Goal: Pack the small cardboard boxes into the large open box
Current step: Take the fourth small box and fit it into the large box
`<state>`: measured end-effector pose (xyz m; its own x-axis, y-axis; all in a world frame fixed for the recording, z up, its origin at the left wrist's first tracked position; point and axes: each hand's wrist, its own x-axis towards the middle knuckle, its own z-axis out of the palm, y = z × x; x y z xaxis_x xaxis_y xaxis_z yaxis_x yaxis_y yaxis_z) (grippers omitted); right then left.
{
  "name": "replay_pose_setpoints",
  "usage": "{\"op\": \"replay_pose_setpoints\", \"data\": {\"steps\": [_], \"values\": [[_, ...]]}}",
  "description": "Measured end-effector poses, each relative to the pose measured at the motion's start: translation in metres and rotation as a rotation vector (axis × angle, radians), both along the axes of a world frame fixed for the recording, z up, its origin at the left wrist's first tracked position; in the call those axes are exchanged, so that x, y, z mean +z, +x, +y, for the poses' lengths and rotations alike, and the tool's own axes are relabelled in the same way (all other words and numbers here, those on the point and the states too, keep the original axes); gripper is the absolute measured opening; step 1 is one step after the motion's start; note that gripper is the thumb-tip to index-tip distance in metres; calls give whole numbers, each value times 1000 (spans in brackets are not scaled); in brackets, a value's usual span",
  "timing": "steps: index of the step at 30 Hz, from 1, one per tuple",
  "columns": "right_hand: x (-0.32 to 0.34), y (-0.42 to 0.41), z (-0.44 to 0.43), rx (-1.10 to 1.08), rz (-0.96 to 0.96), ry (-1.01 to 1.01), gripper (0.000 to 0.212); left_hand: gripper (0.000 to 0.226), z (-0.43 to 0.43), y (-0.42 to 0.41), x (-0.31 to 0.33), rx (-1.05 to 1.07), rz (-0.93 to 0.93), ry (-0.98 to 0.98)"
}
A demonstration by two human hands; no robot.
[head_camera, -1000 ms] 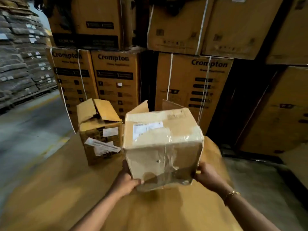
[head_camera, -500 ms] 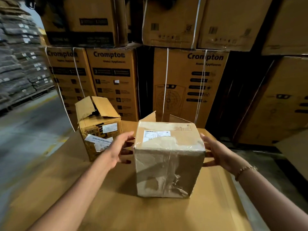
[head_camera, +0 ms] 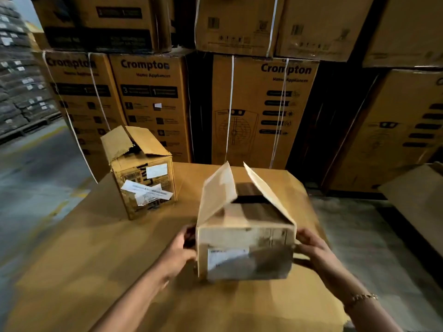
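A taped cardboard box (head_camera: 244, 250) with a white label on its near face sits between my hands on a wide cardboard surface (head_camera: 96, 259). Its top flaps stand up and apart, showing a dark opening. My left hand (head_camera: 184, 248) grips its left side and my right hand (head_camera: 309, 250) grips its right side, fingers curled round the edges. A second small box (head_camera: 146, 185) with raised flaps and white labels stands to the back left, apart from both hands.
Tall stacked "Crompton" cartons (head_camera: 261, 111) form a wall right behind the surface. Bare concrete floor (head_camera: 31, 178) lies to the left, with stacked pallets of sacks (head_camera: 16, 87) beyond. Another cardboard flap (head_camera: 417, 200) lies at the right edge.
The box was set down label-up, my hands let go briefly, and now it is turned over toward me, label facing me and flaps open upward, both hands gripping it again.
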<state>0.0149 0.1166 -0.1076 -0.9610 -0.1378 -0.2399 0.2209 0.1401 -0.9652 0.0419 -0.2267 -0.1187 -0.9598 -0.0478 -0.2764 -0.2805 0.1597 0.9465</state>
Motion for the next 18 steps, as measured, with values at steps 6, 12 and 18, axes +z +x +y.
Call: {"op": "replay_pose_setpoints", "data": {"steps": [6,12,18], "values": [[-55,29,-5,-171,-269,-20,28,24,5,32,-37,139,-236,164],[-28,8,-39,-163,-338,46,57,37,26,11,-16,135,-240,181],[-15,24,-33,-200,-148,60,76,54,61,6,-20,137,-59,75]]}}
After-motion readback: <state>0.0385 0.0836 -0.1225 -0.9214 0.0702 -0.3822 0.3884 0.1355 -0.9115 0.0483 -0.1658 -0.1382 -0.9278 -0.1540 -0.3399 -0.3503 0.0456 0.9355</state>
